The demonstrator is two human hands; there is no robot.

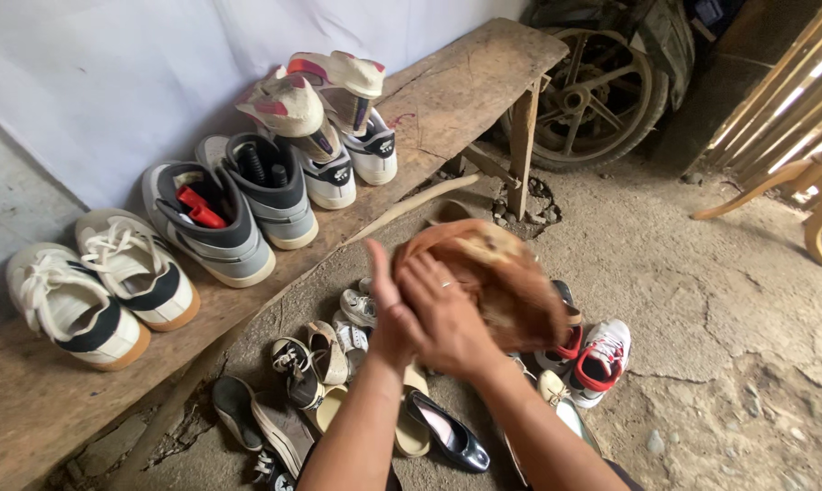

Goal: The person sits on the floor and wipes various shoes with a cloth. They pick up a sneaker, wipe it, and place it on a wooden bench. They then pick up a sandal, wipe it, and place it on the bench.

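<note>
Both my hands are raised in front of me around a worn brown shoe (502, 273). My right hand (452, 314) grips its near side, fingers spread over the leather. My left hand (388, 314) presses against it from the left, thumb up. The shoe hangs in the air above a heap of shoes (338, 364) on the dirt floor.
A long wooden bench (465, 82) runs along the white wall and carries three pairs of sneakers (247, 200). A wheel (602, 91) leans at the back. A curved wooden chair leg (793, 182) stands at right. A red and white sneaker (602, 359) lies near the pile.
</note>
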